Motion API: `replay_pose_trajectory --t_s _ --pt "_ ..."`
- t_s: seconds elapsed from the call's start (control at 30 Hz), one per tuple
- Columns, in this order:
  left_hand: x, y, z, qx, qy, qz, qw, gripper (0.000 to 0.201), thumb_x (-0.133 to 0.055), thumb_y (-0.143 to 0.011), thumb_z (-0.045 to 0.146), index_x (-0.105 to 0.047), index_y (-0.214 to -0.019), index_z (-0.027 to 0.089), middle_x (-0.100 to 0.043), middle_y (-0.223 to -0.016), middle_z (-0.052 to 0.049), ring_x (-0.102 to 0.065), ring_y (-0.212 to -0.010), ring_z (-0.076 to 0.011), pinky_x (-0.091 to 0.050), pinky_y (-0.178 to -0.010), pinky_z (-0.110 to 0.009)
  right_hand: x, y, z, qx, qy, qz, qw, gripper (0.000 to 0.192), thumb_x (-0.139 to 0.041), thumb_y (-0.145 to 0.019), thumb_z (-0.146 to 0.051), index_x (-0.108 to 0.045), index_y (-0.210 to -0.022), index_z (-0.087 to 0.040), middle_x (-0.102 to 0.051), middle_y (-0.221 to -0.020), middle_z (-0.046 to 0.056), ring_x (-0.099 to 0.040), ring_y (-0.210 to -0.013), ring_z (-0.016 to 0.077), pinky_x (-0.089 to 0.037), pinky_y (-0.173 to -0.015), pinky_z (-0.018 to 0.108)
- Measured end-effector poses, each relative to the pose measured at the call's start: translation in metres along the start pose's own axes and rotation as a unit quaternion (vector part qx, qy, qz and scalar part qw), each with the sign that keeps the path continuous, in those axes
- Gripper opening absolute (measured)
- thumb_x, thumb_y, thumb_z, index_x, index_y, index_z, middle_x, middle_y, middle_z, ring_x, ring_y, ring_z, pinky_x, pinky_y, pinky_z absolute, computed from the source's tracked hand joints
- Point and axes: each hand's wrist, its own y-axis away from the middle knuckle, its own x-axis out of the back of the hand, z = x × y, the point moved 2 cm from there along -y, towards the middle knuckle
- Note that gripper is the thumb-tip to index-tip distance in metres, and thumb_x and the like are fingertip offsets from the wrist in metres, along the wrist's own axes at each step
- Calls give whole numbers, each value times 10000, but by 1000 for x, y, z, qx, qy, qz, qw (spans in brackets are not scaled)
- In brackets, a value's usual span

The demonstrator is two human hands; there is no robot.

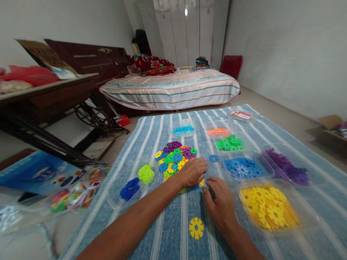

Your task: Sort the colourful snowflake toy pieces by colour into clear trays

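Observation:
A mixed heap of flower-shaped plastic discs (169, 159) lies on the striped cloth in the head view. My left hand (193, 171) reaches over the heap's right edge, its fingers bent down and close together. What they hold, if anything, is hidden; a bit of blue shows beside the fingertips. My right hand (221, 200) rests just right and nearer to me, fingers curved, thumb apart from them with a dark gap between. Nothing shows in it. A single yellow disc (196, 228) lies on the cloth below my hands, and a lone blue disc (213, 158) beyond them.
Clear tubs of sorted discs surround the heap: yellow (267, 207), blue (242, 168), purple (286, 166), green (230, 143), orange (217, 131), light blue (183, 129), lime (146, 174) and dark blue (129, 189). A lid (242, 115) lies at the far right.

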Motion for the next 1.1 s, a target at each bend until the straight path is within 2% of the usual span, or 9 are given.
replay_pose_trajectory --t_s 0.1,0.17,0.27,0.4,0.57,0.7,0.8,0.93,1.1 --pt "2 11 3 13 2 17 1000 171 -513 -832 259 -586 -967 184 -599 -1155 -77 -489 -1144 -207 -366 -981 -366 -6 4 4 -8 30 -8 999 191 -475 -843 -248 -613 -952 -173 -601 -1075 124 -522 -1038 250 -420 -889 445" --pt "3 8 3 24 2 30 999 185 -503 -837 262 -583 -982 179 -583 -1184 -78 -485 -1148 -209 -369 -981 -366 -9 4 6 -7 29 -15 999 184 -475 -837 -245 -618 -933 -182 -611 -1054 112 -534 -1016 241 -424 -883 437" --pt "-2 -13 1 32 -1 36 999 229 -496 -836 249 -569 -1043 188 -577 -1194 -71 -490 -1138 -204 -392 -954 -356 -9 3 8 -7 8 -23 1000 170 -472 -827 -245 -615 -902 -193 -630 -1009 94 -556 -977 228 -436 -861 417" --pt "-13 -47 -2 62 -6 12 998 313 -505 -829 253 -542 -1137 205 -558 -1223 -64 -487 -1139 -212 -410 -923 -362 -7 1 13 -13 -19 -29 999 165 -482 -809 -250 -615 -888 -193 -642 -992 90 -567 -980 231 -438 -854 406" --pt "-13 -58 -2 64 -5 -5 998 210 -497 -824 226 -609 -1001 211 -619 -1075 -48 -537 -1036 -208 -426 -868 -358 -5 -2 15 -23 -36 -40 998 151 -485 -796 -250 -623 -832 -201 -652 -953 77 -581 -945 220 -445 -823 378" --pt "2 -35 -5 45 3 -35 998 140 -535 -766 177 -634 -857 218 -657 -942 -23 -575 -948 -186 -439 -832 -317 -4 -3 15 -36 -48 -43 997 145 -490 -792 -257 -624 -803 -203 -652 -925 69 -585 -904 211 -446 -804 367" --pt "16 -6 -5 27 34 -43 998 145 -561 -745 183 -632 -867 217 -664 -990 -23 -577 -983 -190 -430 -876 -322 -3 -3 13 -44 -54 -42 997 152 -490 -797 -257 -629 -814 -199 -648 -943 73 -576 -922 213 -438 -831 381" --pt "29 34 -4 81 56 57 993 157 -543 -785 198 -618 -922 188 -642 -1084 -62 -558 -1052 -202 -422 -929 -341 -2 -3 11 -47 -47 -27 997 160 -486 -804 -264 -630 -824 -197 -647 -955 81 -571 -936 216 -435 -852 398" --pt "21 73 4 182 49 162 969 134 -480 -842 213 -609 -849 181 -645 -1017 -81 -566 -1019 -206 -454 -911 -375 -5 -1 13 -29 -12 3 1000 197 -465 -825 -292 -628 -869 -190 -635 -994 95 -556 -988 229 -437 -875 425"
